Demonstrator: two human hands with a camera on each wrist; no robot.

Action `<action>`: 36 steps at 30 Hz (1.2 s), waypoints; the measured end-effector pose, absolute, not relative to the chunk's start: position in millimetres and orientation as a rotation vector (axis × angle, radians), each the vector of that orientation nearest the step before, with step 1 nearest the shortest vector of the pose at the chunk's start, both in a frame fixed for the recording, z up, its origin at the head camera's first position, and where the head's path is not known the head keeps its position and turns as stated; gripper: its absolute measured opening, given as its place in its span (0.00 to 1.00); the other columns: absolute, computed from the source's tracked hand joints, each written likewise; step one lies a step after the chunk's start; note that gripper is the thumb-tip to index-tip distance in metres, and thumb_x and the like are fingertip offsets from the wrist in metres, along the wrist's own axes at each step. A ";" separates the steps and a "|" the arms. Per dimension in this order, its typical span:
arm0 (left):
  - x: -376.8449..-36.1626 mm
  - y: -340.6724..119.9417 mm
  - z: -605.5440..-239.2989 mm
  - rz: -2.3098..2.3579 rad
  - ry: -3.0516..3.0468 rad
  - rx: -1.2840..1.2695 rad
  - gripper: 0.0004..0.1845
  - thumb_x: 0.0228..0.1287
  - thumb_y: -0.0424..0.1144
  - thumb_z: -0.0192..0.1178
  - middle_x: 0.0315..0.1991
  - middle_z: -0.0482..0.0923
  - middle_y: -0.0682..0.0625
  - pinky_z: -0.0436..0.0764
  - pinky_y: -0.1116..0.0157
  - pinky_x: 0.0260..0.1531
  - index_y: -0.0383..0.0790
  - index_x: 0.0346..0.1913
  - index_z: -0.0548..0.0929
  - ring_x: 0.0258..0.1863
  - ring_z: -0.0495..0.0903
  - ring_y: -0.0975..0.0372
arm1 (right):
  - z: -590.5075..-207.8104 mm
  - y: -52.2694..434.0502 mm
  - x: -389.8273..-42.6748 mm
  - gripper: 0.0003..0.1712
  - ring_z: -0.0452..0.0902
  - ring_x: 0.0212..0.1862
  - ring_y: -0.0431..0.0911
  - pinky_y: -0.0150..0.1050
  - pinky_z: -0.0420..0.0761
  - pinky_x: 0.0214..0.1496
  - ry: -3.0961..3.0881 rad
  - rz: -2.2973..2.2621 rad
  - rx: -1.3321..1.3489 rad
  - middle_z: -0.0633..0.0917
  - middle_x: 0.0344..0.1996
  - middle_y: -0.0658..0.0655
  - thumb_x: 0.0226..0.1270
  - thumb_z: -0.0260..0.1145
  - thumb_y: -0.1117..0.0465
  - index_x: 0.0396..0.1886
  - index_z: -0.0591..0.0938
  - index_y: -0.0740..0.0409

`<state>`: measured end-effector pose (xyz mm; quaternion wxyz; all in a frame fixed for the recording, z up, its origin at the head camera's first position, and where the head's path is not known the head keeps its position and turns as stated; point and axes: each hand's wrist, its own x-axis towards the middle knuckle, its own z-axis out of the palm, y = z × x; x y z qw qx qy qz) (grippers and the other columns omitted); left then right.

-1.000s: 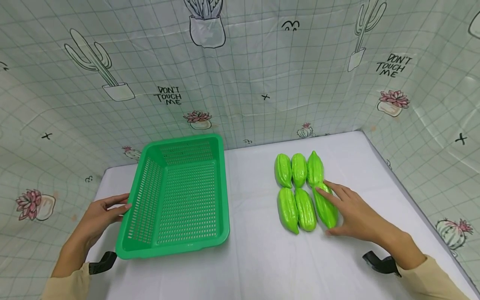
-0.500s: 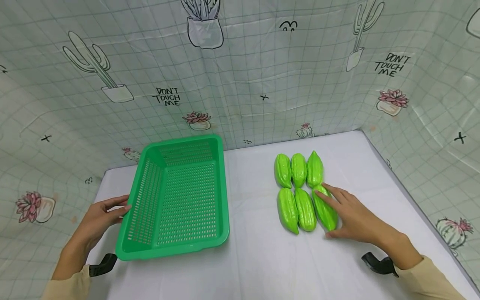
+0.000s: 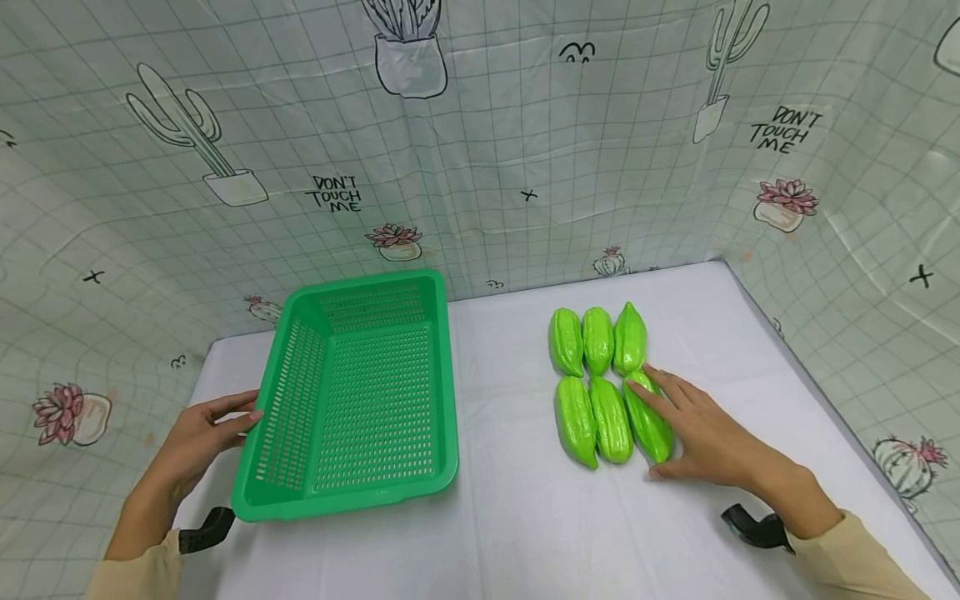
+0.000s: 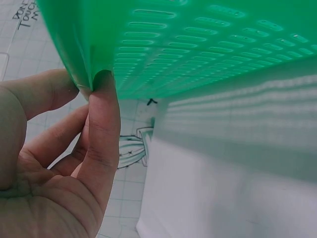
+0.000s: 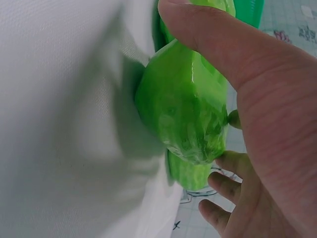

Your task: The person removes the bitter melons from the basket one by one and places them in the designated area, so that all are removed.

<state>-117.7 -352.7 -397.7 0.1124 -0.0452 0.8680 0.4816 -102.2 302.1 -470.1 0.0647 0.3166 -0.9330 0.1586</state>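
Observation:
My left hand (image 3: 198,442) pinches the left rim of a green slotted plastic basket (image 3: 343,505) between thumb and fingers. In the left wrist view the fingers (image 4: 101,129) curl over that rim, and the basket's side stands raised off the cloth. On the right lie several glossy green ribbed gourds in two rows, pointed at one end. My right hand (image 3: 708,437) is spread over the right side of the near-right gourd (image 3: 649,427), its fingers loose. The right wrist view shows that gourd (image 5: 183,104) between thumb and fingertips; whether they touch firmly I cannot tell.
A white cloth (image 3: 517,533) covers the table, with a patterned curtain (image 3: 480,150) behind and at both sides. The other gourds (image 3: 576,421) sit close together, left of and beyond my right hand.
The near-right gourd has shifted slightly left toward its neighbour, and my right hand has moved a little with it. My left hand and the basket have hardly moved.

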 end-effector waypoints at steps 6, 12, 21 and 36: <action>-117.0 -352.4 -397.2 1.428 2.555 -0.128 0.32 0.82 0.37 0.59 0.46 0.77 0.65 0.86 0.70 0.42 0.17 0.76 0.63 0.37 0.86 0.71 | -468.2 302.3 -102.2 0.69 0.62 0.72 0.70 0.72 0.70 0.64 -2.824 0.491 0.975 0.62 0.77 0.73 0.40 0.91 0.42 0.80 0.67 0.62; -116.0 -351.6 -397.2 1.415 2.557 -0.134 0.33 0.82 0.38 0.59 0.48 0.77 0.64 0.86 0.70 0.43 0.18 0.77 0.63 0.38 0.86 0.70 | -462.6 306.8 -105.7 0.66 0.63 0.72 0.71 0.73 0.69 0.63 -2.819 0.511 0.960 0.63 0.77 0.73 0.44 0.89 0.43 0.80 0.68 0.62; -115.8 -351.5 -399.1 1.434 2.559 -0.126 0.33 0.81 0.38 0.60 0.47 0.76 0.67 0.86 0.70 0.43 0.18 0.76 0.64 0.38 0.86 0.72 | -460.4 325.0 -123.8 0.59 0.65 0.70 0.74 0.75 0.69 0.62 -2.839 0.520 0.793 0.66 0.74 0.75 0.51 0.87 0.48 0.77 0.70 0.66; -113.9 -353.0 -403.8 1.358 2.675 -0.087 0.32 0.87 0.45 0.49 0.46 0.77 0.70 0.84 0.74 0.44 0.20 0.76 0.65 0.41 0.81 0.76 | -471.5 358.4 -155.5 0.42 0.68 0.65 0.77 0.75 0.67 0.64 -2.893 0.512 0.422 0.73 0.64 0.81 0.67 0.78 0.53 0.70 0.73 0.76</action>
